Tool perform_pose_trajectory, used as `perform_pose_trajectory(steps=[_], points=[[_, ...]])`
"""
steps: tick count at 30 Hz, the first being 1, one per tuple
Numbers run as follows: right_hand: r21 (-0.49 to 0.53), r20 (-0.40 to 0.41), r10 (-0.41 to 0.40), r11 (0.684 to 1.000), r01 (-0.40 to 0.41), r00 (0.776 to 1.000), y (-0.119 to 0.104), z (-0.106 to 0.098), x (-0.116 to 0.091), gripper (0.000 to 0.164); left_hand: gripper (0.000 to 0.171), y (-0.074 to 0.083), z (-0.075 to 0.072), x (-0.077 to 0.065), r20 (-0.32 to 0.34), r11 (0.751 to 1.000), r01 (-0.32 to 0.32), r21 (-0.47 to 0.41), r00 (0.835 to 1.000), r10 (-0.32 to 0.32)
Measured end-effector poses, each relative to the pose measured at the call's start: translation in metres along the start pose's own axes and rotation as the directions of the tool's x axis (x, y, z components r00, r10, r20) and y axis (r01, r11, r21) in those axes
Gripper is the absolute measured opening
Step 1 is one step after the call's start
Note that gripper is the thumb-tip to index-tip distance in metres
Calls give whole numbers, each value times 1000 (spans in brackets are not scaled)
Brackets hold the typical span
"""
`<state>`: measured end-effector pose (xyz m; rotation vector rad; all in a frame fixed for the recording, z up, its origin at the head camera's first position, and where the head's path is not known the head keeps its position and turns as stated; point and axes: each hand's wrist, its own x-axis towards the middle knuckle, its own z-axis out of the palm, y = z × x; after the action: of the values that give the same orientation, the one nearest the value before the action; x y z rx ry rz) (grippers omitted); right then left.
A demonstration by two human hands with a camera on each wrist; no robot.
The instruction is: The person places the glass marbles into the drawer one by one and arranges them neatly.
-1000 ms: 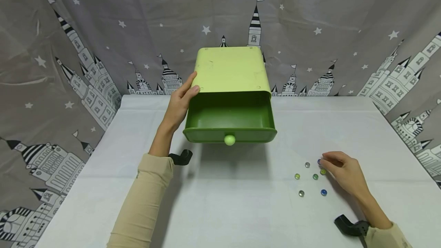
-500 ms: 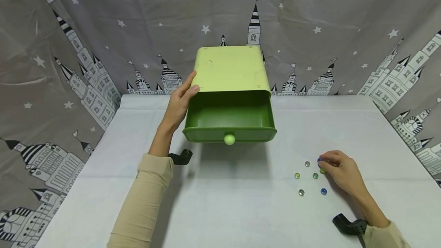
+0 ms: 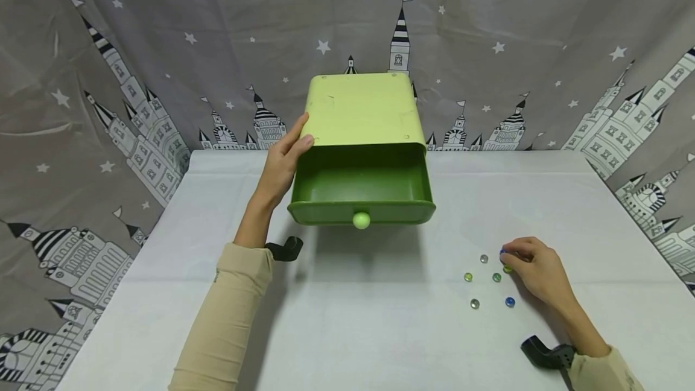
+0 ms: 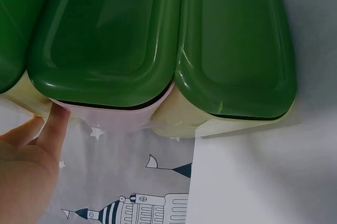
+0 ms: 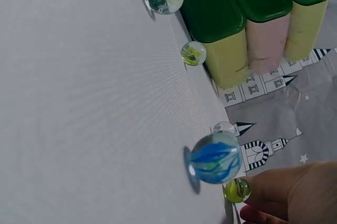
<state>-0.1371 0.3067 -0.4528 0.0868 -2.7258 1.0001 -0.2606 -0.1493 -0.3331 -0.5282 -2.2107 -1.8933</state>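
My left hand (image 3: 278, 171) lies along the left side of a drawer cabinet (image 3: 364, 107) with a pale yellow top. Its fingers (image 4: 54, 129) touch the cabinet's side in the left wrist view. The green top drawer (image 3: 320, 215), with a light green knob (image 3: 361, 220), is pulled out and nothing shows inside. At the right, my right hand (image 3: 540, 273) pinches a blue marble (image 3: 502, 253) between thumb and fingertips. A yellow-green marble (image 3: 507, 268) lies right beside the thumb. In the right wrist view, the fingers are partly hidden behind the yellow-green marble (image 5: 237, 190).
Several glass marbles lie left of the right hand: a clear one (image 3: 484, 259), a green one (image 3: 496, 277) and a blue one (image 3: 510, 302) among them. Lower drawers, one in a pink casing (image 5: 267, 42), show in the wrist views. A grey castle-print curtain (image 3: 347, 17) hangs behind the white table (image 3: 380, 330).
The right hand has shifted slightly left, its fingertips coming together at the blue marble. The left hand and the drawer cabinet have stayed in place.
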Motion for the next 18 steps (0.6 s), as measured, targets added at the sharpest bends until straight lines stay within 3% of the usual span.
perform_pose_trajectory(steps=[18], points=[[5,-56,69,998,-69,996,-2,1,-1,25,55,-1,-1,0,8,1000,2,-10,1000,-2]])
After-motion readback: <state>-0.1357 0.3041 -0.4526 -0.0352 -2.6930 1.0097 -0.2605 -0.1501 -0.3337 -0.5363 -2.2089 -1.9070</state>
